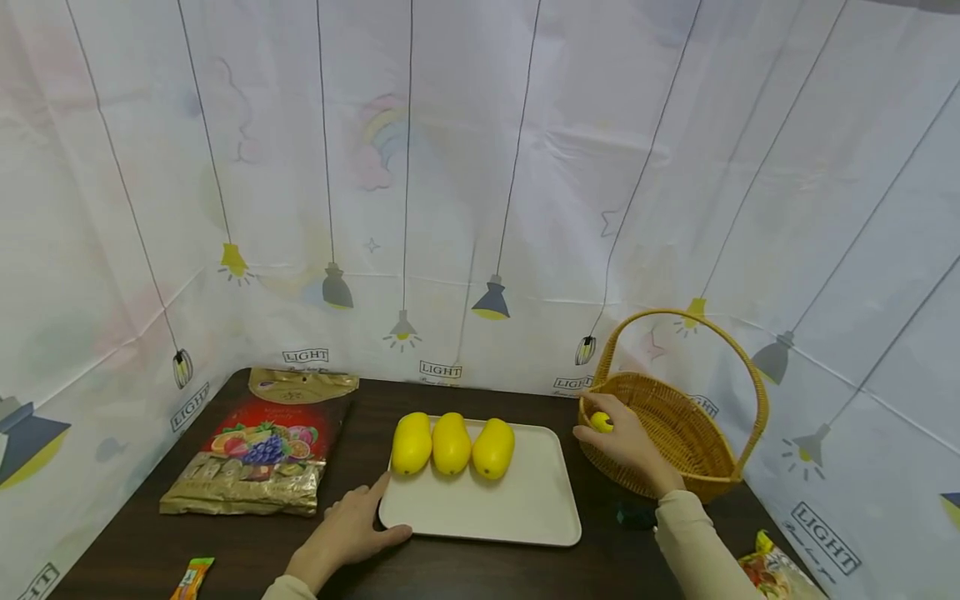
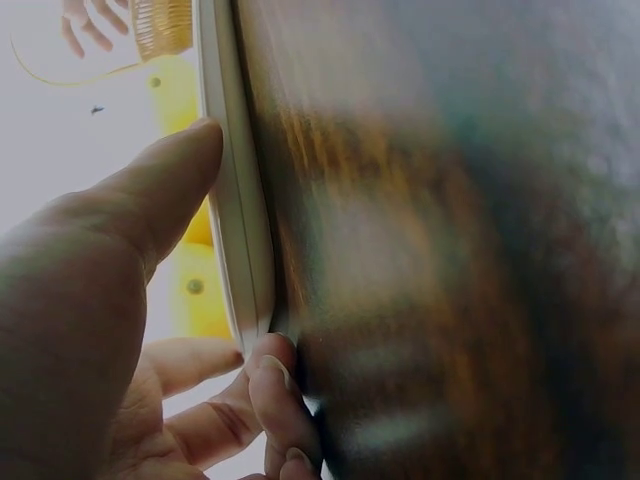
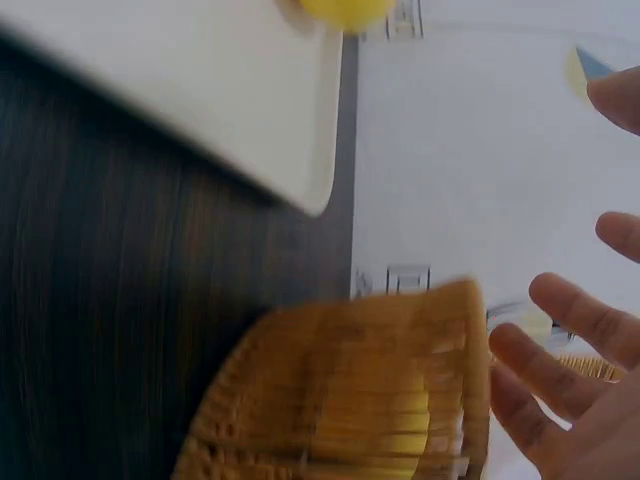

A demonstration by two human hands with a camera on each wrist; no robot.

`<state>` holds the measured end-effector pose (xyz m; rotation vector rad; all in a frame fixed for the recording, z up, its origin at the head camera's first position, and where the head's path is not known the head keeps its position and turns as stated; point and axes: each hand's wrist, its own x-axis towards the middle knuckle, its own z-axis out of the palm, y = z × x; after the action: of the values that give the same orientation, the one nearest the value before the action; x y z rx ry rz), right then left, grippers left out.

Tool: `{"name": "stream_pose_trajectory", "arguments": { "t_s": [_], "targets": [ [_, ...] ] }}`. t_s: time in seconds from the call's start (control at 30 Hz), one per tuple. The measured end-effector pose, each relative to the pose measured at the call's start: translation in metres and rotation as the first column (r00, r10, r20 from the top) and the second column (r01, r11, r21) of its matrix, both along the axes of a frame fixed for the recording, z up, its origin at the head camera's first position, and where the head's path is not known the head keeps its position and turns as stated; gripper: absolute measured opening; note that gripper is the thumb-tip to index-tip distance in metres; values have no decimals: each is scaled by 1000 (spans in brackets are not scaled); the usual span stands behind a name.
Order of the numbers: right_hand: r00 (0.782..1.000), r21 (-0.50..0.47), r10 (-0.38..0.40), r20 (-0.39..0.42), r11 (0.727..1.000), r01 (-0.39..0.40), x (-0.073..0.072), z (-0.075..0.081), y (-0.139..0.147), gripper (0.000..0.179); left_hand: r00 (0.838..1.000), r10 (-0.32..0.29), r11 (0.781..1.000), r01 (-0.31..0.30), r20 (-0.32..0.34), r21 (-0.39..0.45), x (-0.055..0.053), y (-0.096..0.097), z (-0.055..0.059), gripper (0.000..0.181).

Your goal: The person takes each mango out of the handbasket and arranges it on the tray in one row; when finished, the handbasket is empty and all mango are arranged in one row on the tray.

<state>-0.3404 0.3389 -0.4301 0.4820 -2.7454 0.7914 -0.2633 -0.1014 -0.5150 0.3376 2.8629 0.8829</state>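
Three oblong yellow fruits (image 1: 452,444) lie side by side on the back left part of a cream rectangular tray (image 1: 525,500). My left hand (image 1: 348,527) rests at the tray's front left corner. Its thumb (image 2: 165,185) touches the front rim, and its other fingers lie at the corner. Over the left side of a wicker basket (image 1: 678,417) is my right hand (image 1: 626,437), fingers spread and apart. A yellow fruit (image 1: 602,422) shows inside the basket below these fingers, and in the right wrist view its yellow shows through the weave.
A large red and gold candy bag (image 1: 262,446) lies at the left of the dark table (image 1: 450,571). A small orange wrapped bar (image 1: 192,578) is at the front left, another packet (image 1: 776,571) at the front right. The basket has a tall arched handle (image 1: 757,392). Printed curtains stand behind.
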Motion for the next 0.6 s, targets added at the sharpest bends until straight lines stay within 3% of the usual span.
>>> {"name": "stream_pose_trajectory", "arguments": {
  "t_s": [0.3, 0.6],
  "targets": [
    [980, 55, -195, 45, 980, 193, -9, -10, 33, 68, 1000, -5, 1000, 5, -8, 18, 2, -1, 4, 99],
    [959, 143, -264, 105, 958, 248, -13, -16, 46, 78, 1000, -8, 1000, 9, -20, 11, 2, 0, 1, 99]
  ]
}}
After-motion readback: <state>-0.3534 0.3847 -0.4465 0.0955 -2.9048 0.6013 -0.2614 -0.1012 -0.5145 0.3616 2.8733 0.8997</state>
